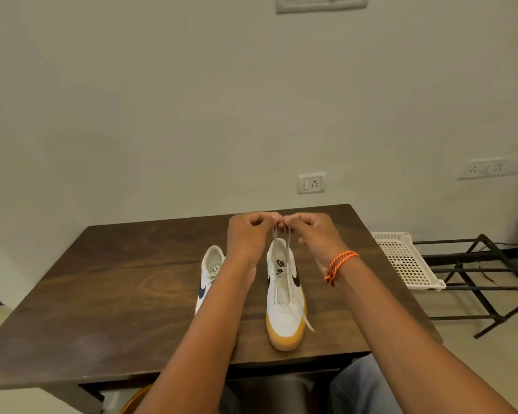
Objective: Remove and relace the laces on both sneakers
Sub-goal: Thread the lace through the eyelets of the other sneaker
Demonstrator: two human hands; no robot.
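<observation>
Two white sneakers stand on the dark wooden table (108, 288), toes toward me. The right sneaker (284, 312) has a gum sole and a black swoosh; its white lace (275, 264) runs only through the lowest eyelets, and both ends rise up over the tongue. My left hand (248, 237) and my right hand (314, 234) meet above the shoe's heel, each pinching one lace end, pulled taut. The left sneaker (210, 273) has a navy swoosh and still carries its lace; my left forearm hides its toe.
A white perforated plastic basket (407, 261) leans on a black metal rack (484, 279) to the right of the table. Wall sockets sit behind the table. My knees in jeans show under the table's front edge.
</observation>
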